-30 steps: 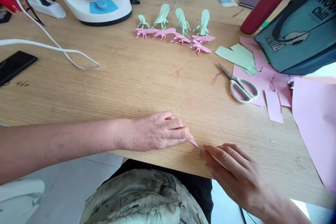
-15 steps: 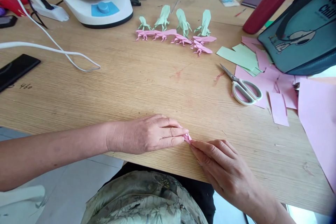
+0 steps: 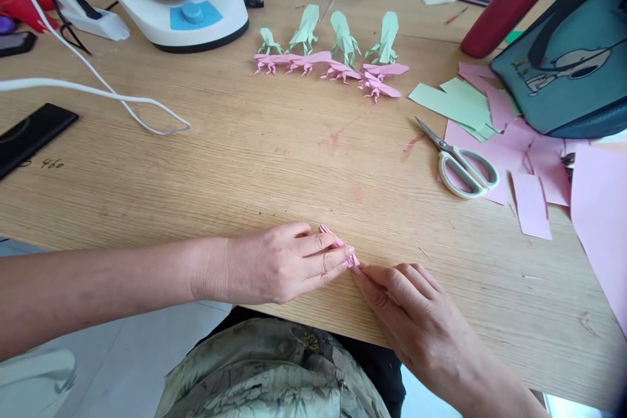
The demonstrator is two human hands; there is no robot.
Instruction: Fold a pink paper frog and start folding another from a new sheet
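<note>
A narrow strip of folded pink paper [image 3: 325, 230] lies slantwise on the wooden table near its front edge. My left hand [image 3: 289, 261] comes in from the left, its fingers stretched out flat over the middle of the strip. They cover part of its folds. At the strip's lower right end, my right hand [image 3: 416, 313] pinches the tip between thumb and index finger. Farther back stand several pink folded-paper insects [image 3: 306, 63] in a row. Behind them are several larger green ones [image 3: 343, 36].
Scissors [image 3: 460, 160] lie on cut pink paper [image 3: 531, 206] and green paper [image 3: 450, 104] at the right. A red bottle [image 3: 514, 6] and a teal bag [image 3: 563, 72] stand behind. A white fan [image 3: 206, 23], a white cable [image 3: 122, 98] and a black phone [image 3: 34, 134] are on the left.
My left hand has slid slightly back and down, its fingers now further apart, so the strip's upper end shows. My right hand still pinches the lower end. The view has shifted slightly.
</note>
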